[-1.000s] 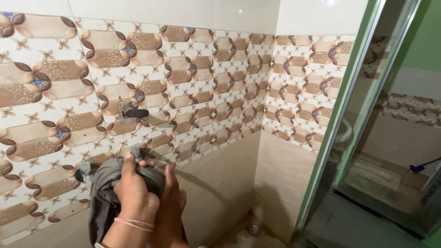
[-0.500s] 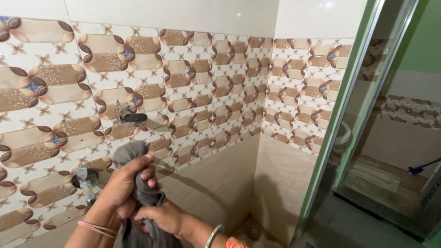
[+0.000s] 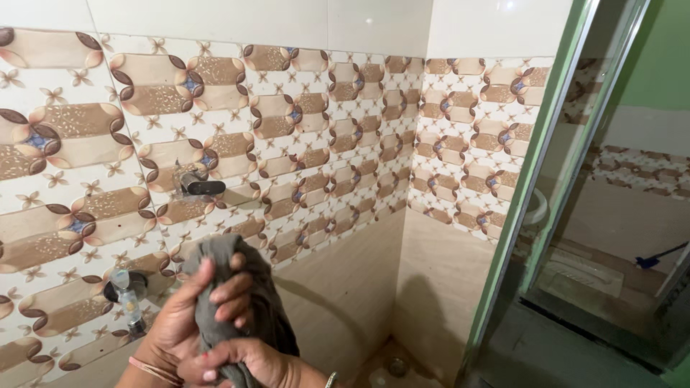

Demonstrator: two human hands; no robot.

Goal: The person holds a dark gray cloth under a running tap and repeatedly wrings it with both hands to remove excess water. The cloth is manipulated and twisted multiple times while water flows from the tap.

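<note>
**Wringing a grey cloth by the tiled wall**

Starting at the left, we see a small tap low on the patterned tiled wall, and above it a dark spout jutting out. Just beside the tap our left hand is clenched around a grey cloth, fingers wrapped over its upper bunch. Below it our right hand grips the lower part of the same cloth, thumb and fingers closed on the fabric.

Compared with half a second ago, the cloth sits lower and a little farther right, its top bunch looser and no longer held up against the tiles. A second ago both hands pressed it near the tap fitting. We judge that the wiping at the wall has paused and the cloth is being twisted or regathered between the hands.

Further right, the corner of the wall meets a plain lower band, then a green door frame opens onto another room.

Both wrists are cut off by the bottom edge, so the right hand's grip is only partly seen. The drain on the floor is dim, and a blue object beyond the door is too small to make out.
</note>
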